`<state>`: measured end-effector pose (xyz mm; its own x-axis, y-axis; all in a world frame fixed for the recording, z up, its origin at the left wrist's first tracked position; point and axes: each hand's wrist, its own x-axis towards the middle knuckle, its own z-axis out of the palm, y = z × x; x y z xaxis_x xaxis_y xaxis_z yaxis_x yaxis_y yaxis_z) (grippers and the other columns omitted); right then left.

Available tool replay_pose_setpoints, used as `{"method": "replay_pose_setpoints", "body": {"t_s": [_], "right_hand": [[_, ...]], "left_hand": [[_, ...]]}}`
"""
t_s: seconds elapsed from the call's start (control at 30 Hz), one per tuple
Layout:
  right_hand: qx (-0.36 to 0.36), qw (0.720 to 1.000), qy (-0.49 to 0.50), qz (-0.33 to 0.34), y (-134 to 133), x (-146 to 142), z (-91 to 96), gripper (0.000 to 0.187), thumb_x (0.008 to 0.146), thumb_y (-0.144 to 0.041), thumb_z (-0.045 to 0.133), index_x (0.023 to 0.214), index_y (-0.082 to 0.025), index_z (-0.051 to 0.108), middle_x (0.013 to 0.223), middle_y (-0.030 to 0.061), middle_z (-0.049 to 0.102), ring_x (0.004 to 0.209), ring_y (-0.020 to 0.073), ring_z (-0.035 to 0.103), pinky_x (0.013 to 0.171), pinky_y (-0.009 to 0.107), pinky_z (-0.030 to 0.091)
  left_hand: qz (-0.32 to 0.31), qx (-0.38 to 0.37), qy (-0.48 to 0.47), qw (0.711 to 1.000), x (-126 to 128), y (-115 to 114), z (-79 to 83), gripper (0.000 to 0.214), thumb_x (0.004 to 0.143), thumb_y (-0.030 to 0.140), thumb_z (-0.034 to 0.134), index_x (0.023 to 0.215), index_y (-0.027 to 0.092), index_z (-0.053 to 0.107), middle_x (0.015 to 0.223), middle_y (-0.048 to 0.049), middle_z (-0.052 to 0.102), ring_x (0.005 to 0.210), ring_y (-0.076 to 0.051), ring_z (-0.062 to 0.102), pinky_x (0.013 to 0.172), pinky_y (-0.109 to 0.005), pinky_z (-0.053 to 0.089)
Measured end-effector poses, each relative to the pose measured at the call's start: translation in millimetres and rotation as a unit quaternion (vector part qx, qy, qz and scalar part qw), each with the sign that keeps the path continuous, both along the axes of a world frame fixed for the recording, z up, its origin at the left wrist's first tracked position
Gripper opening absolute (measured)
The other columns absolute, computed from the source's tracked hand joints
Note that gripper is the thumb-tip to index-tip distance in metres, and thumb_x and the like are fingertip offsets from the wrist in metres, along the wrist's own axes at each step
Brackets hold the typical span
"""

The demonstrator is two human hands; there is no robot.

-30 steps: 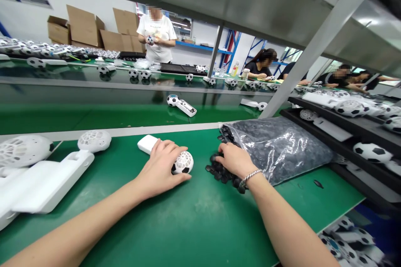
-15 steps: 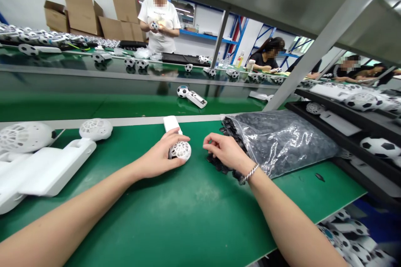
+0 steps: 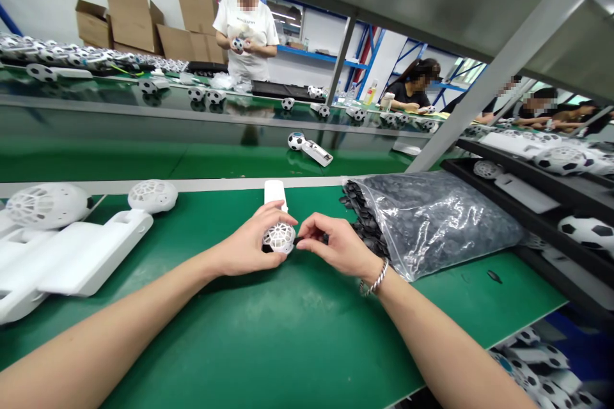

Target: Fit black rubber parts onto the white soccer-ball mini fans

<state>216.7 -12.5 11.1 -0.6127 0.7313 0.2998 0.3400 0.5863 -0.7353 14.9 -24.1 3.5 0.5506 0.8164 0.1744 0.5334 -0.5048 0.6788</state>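
My left hand (image 3: 254, 238) grips the round head of a white handheld fan (image 3: 279, 238), its web-like grille facing up and its handle pointing away from me. Between the thumb and fingertips of my right hand (image 3: 333, 239) is a small black piece (image 3: 297, 241), held at the right edge of the fan head; whether it touches cannot be made out. Just beyond my right wrist lies a clear plastic bag (image 3: 441, 220) of black pieces, some spilling from its mouth toward my hand.
More white fans (image 3: 91, 249) lie at the left. A football-patterned fan (image 3: 309, 146) rests on the green belt (image 3: 215, 163) ahead. Black trays of fans (image 3: 522, 192) stand at right, beside a slanted metal post (image 3: 480, 96). A loose black piece (image 3: 494, 277) lies near the right edge. Co-workers sit and stand beyond.
My right hand has moved left from near the bag to the fan head, a small black piece now showing in its fingertips. The football-patterned fan on the belt appears farther right.
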Motion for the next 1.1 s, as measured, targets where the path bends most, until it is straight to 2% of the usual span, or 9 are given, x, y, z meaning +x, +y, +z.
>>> {"method": "replay_pose_setpoints", "body": {"t_s": [0.17, 0.3, 0.4, 0.63, 0.77, 0.83, 0.9, 1.0, 1.1], "right_hand": [[0.073, 0.996, -0.028, 0.038, -2, -4, -2.6, 0.007, 0.079, -0.015, 0.057, 0.08, -0.02, 0.061, 0.079, -0.0006, 0.062, 0.078, 0.0121, 0.055, 0.074, 0.025, 0.042], [0.074, 0.996, 0.005, 0.055, -2, -10, -7.9, 0.008, 0.079, -0.014, 0.057, 0.08, -0.021, 0.061, 0.081, -0.0001, 0.06, 0.083, 0.0128, 0.054, 0.078, 0.026, 0.042], [0.013, 0.999, 0.049, 0.016, 1, -12, -13.9, 0.004, 0.076, -0.018, 0.061, 0.078, -0.02, 0.058, 0.077, -0.0016, 0.057, 0.073, 0.0111, 0.053, 0.071, 0.024, 0.043], [-0.135, 0.984, 0.099, -0.051, 15, -16, -27.9, 0.037, 0.058, -0.036, 0.075, 0.074, -0.019, 0.047, 0.071, -0.0054, 0.046, 0.059, 0.0075, 0.041, 0.054, 0.02, 0.037], [-0.097, 0.993, 0.016, -0.061, 19, -8, -20.5, 0.029, 0.072, -0.044, 0.062, 0.075, -0.019, 0.048, 0.071, -0.0035, 0.049, 0.06, 0.0089, 0.044, 0.056, 0.021, 0.038], [-0.016, 0.989, -0.074, -0.13, 21, 3, -12.9, 0.025, 0.078, -0.044, 0.055, 0.079, -0.019, 0.052, 0.077, -0.0002, 0.052, 0.066, 0.0113, 0.048, 0.062, 0.024, 0.04], [0.046, 0.959, -0.186, -0.211, 22, 15, -6.5, 0.024, 0.075, -0.041, 0.06, 0.084, -0.019, 0.055, 0.084, 0.0037, 0.054, 0.074, 0.0153, 0.051, 0.065, 0.027, 0.04], [0.034, 0.92, -0.303, -0.246, 23, 28, -2.9, 0.018, 0.072, -0.032, 0.064, 0.084, -0.02, 0.058, 0.082, 0.0058, 0.057, 0.075, 0.0184, 0.054, 0.061, 0.027, 0.038], [0.015, 0.925, -0.312, -0.216, 24, 31, -4.3, 0.003, 0.076, -0.023, 0.059, 0.076, -0.02, 0.06, 0.079, 0.0049, 0.059, 0.071, 0.017, 0.055, 0.06, 0.027, 0.037]], "left_hand": [[0.0, 0.013, -0.002, 1.0, -1, 1, -3.5, 0.046, 0.066, 0.018, 0.058, 0.111, 0.024, 0.046, 0.125, -0.0038, 0.043, 0.131, -0.025, 0.013, 0.106, -0.043, 0.023], [0.01, 0.031, -0.013, 0.999, 1, 2, -6.8, 0.047, 0.065, 0.027, 0.064, 0.11, 0.025, 0.048, 0.119, -0.0031, 0.048, 0.13, -0.026, 0.017, 0.105, -0.042, 0.025], [0.022, 0.048, -0.017, 0.998, 4, 2, -7.9, 0.042, 0.067, 0.025, 0.061, 0.107, 0.025, 0.049, 0.115, -0.0027, 0.052, 0.129, -0.026, 0.019, 0.104, -0.042, 0.025], [0.062, 0.046, -0.026, 0.997, 11, -3, -6.8, 0.042, 0.066, 0.018, 0.055, 0.106, 0.022, 0.047, 0.118, -0.0048, 0.047, 0.128, -0.026, 0.021, 0.104, -0.044, 0.026], [0.028, 0.04, -0.015, 0.999, 8, 0, -6.2, 0.043, 0.067, 0.018, 0.055, 0.109, 0.024, 0.045, 0.119, -0.0047, 0.044, 0.128, -0.026, 0.019, 0.104, -0.045, 0.025], [0.03, 0.045, -0.004, 0.999, 5, 2, -7.0, 0.048, 0.066, 0.023, 0.059, 0.112, 0.024, 0.044, 0.121, -0.0061, 0.039, 0.126, -0.028, 0.021, 0.104, -0.047, 0.025], [0.08, 0.041, 0.009, 0.996, 2, 4, -7.9, 0.054, 0.062, 0.034, 0.067, 0.111, 0.025, 0.046, 0.12, -0.0074, 0.033, 0.122, -0.031, 0.025, 0.101, -0.05, 0.026], [0.138, 0.013, 0.016, 0.99, -2, 4, -7.3, 0.058, 0.056, 0.044, 0.071, 0.107, 0.025, 0.05, 0.113, -0.0064, 0.032, 0.114, -0.031, 0.032, 0.098, -0.05, 0.031], [0.092, -0.02, -0.005, 0.996, -6, 3, -3.0, 0.049, 0.065, 0.034, 0.064, 0.111, 0.027, 0.048, 0.109, -0.0037, 0.037, 0.108, -0.025, 0.041, 0.097, -0.043, 0.035]]}}
